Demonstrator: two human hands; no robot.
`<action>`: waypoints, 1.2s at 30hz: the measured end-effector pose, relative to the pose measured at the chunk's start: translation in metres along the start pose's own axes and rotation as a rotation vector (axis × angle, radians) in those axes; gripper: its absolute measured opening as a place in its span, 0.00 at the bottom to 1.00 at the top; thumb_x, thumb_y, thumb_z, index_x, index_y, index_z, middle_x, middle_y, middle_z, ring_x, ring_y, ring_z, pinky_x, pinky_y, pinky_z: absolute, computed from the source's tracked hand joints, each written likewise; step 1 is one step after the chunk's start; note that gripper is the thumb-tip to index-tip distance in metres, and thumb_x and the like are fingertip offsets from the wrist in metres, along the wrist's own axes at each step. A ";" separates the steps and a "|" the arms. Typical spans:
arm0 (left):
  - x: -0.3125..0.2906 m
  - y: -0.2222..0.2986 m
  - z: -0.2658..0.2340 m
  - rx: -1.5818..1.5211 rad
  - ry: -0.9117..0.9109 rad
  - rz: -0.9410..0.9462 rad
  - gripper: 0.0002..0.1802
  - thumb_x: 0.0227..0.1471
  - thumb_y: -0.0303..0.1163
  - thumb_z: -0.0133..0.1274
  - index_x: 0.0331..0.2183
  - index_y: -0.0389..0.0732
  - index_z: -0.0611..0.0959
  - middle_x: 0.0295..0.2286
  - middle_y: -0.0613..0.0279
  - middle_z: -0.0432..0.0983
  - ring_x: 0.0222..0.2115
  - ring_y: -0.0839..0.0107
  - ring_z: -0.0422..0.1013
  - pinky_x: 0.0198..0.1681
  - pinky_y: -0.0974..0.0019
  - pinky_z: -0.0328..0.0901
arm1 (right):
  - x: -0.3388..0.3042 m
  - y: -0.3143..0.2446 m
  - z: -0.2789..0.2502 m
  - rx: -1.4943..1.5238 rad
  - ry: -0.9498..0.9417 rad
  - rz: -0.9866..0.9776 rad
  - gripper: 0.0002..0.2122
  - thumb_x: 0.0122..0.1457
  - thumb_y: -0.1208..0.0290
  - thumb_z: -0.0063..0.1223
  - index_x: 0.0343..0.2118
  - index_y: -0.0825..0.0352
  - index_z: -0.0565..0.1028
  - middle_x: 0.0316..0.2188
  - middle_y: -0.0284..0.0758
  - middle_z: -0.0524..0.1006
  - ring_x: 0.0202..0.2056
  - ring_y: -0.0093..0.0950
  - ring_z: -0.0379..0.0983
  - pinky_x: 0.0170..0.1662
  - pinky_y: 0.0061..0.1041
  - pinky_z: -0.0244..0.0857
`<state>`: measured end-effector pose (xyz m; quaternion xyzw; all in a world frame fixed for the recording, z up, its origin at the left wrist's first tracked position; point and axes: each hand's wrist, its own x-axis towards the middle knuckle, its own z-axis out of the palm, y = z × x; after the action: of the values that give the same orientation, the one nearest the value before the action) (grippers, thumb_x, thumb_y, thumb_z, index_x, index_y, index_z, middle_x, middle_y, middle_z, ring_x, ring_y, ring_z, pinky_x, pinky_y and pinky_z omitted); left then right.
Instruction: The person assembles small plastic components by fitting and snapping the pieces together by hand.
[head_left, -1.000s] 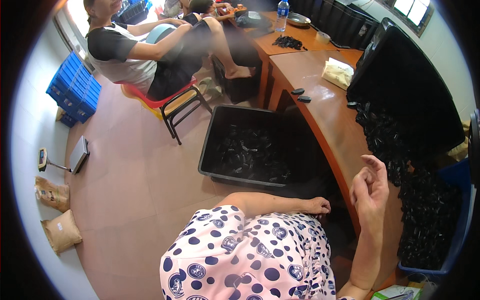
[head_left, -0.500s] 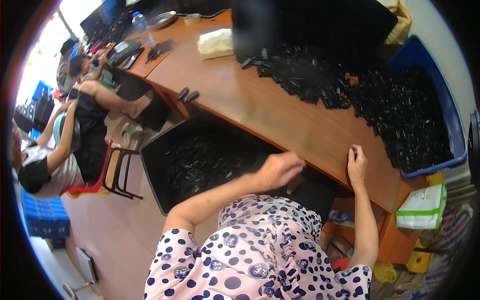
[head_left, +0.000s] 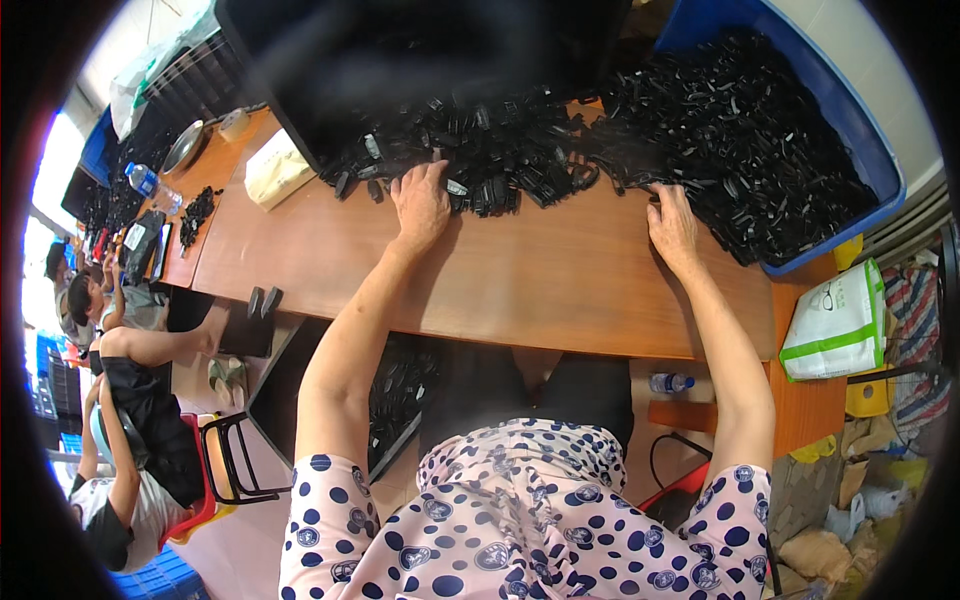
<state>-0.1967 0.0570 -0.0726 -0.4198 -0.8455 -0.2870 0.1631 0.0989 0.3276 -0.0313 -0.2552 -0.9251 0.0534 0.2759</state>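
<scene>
A heap of small black plastic parts point(head_left: 480, 145) lies along the far side of the wooden table. At the heap's near left edge, my left hand point(head_left: 420, 205) rests with its fingers apart, reaching onto the parts. My right hand point(head_left: 673, 228) is farther right, where the heap meets the parts spilling from a blue bin point(head_left: 890, 190). Its fingers are loosely bent, thumb apart, with the tips at the parts' edge. No part shows held in either hand, though the fingertips are partly hidden.
A large black bin point(head_left: 400, 60) stands behind the heap. A tissue pack point(head_left: 277, 170) and two loose black parts point(head_left: 264, 300) lie to the left. Under the table sits a black crate point(head_left: 400, 440) of parts. A green-white bag point(head_left: 835, 320) stands right; a seated person point(head_left: 130, 450) is at left.
Both hands have moved from the table's near edge forward to the heap, and the left has opened out. The view has turned toward the table, so the crate below is mostly covered.
</scene>
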 end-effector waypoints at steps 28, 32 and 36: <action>-0.066 0.088 -0.056 -0.118 -0.390 0.031 0.14 0.48 0.38 0.58 0.33 0.39 0.76 0.27 0.53 0.72 0.29 0.57 0.73 0.32 0.59 0.67 | 0.010 -0.026 -0.017 1.581 -0.289 0.564 0.17 0.57 0.78 0.54 0.49 0.67 0.66 0.33 0.31 0.74 0.29 0.19 0.72 0.27 0.13 0.67; -0.062 0.093 -0.062 -0.460 -0.656 -0.336 0.13 0.48 0.34 0.59 0.33 0.38 0.75 0.28 0.58 0.73 0.28 0.67 0.72 0.32 0.65 0.67 | -0.024 -0.047 -0.017 1.729 -0.440 0.608 0.13 0.56 0.79 0.54 0.44 0.64 0.69 0.39 0.34 0.73 0.35 0.21 0.74 0.32 0.15 0.71; -0.077 0.099 -0.044 -1.233 -0.626 -0.548 0.12 0.51 0.24 0.55 0.39 0.35 0.76 0.30 0.67 0.73 0.31 0.78 0.69 0.37 0.72 0.67 | -0.037 -0.071 -0.016 1.766 -0.480 0.603 0.08 0.55 0.80 0.55 0.36 0.63 0.70 0.42 0.35 0.71 0.36 0.23 0.74 0.34 0.16 0.70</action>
<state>-0.0702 0.0301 -0.0435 -0.2716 -0.6122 -0.6067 -0.4282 0.1025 0.2471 -0.0184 -0.1648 -0.4788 0.8498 0.1464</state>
